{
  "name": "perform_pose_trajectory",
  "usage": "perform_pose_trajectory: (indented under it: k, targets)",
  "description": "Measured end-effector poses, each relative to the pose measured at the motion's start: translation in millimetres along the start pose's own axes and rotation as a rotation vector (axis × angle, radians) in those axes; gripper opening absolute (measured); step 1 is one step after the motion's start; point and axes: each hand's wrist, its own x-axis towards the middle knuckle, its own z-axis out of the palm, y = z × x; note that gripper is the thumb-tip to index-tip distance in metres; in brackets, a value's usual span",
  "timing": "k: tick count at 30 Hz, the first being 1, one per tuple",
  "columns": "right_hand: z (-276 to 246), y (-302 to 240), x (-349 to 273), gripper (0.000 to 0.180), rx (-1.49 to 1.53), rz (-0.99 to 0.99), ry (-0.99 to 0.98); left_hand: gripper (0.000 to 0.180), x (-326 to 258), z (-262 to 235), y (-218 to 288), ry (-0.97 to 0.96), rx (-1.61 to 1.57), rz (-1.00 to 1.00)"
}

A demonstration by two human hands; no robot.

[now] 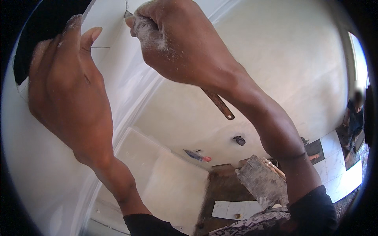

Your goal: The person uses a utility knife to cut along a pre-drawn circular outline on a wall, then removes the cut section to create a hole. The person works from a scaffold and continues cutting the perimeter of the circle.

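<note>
A rusty flat metal blade is clamped in the right hand, with its tip placed at a thin line in the white panel and its holed end exposed beneath the wrist. The right fingers are coated in white dust. The left hand is held at the dark opening, thumb and forefinger apart; whether the panel's edge is gripped cannot be told.
</note>
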Motion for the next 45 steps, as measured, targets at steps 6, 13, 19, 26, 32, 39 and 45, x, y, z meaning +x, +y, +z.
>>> perform_pose_trajectory:
  k: [6, 13, 19, 26, 32, 39, 45]
  targets:
    - [-12.9, -21.7, -13.2, 0.011, -0.037, 0.113, -0.098, 0.023, -4.4, -2.5, -3.1, 0.007, 0.023, 0.035]
    - [-10.6, -25.0, -62.4, 0.005, -0.036, 0.153, -0.019, 0.023, -7.1, -6.4, -4.3, -0.004, 0.033, 0.005]
    - [-8.3, -22.4, -37.8, 0.004, -0.169, 0.001, -0.019, 0.021, -5.2, -0.8, -8.1, 0.003, 0.043, 0.008]
    - [-8.1, -13.7, -42.1, 0.004, -0.076, 0.101, 0.0, 0.022, -5.8, 2.7, 0.5, -0.036, 0.024, 0.014]
    - [-10.8, -12.7, -52.4, 0.008, -0.07, 0.12, 0.043, 0.023, -4.9, 0.4, 3.1, -0.034, 0.066, 0.012]
    - [-13.7, -18.2, -51.2, 0.012, -0.112, 0.099, -0.009, 0.026, -6.6, -4.6, 9.5, -0.051, 0.067, -0.048]
    - [-16.0, -20.2, -63.4, 0.005, -0.119, 0.128, -0.027, 0.027, -10.5, -8.6, 21.9, -0.105, 0.171, -0.128]
